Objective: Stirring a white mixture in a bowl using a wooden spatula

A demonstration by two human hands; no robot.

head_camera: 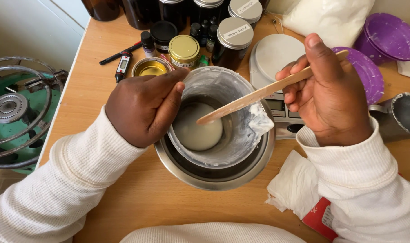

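Observation:
My left hand [144, 105] grips the rim of a wax-coated metal pitcher [223, 87], which is tilted inside a steel bowl [214, 177]. A pool of pale creamy liquid [197, 130] lies in the pitcher's bottom. My right hand [328, 96] holds a flat wooden stick [263, 92] by its upper end. The stick's tip rests at the edge of the creamy liquid. White residue clings to the pitcher's right lip.
Dark jars with metal lids [234, 33], a gold-lidded jar [184, 48], an open tin [151, 68], small bottles and a probe thermometer [123, 65] stand behind. A scale [277, 58], purple cups [387, 38], another pitcher [405, 114], crumpled paper [295, 184] lie right; a gas burner [11, 110] left.

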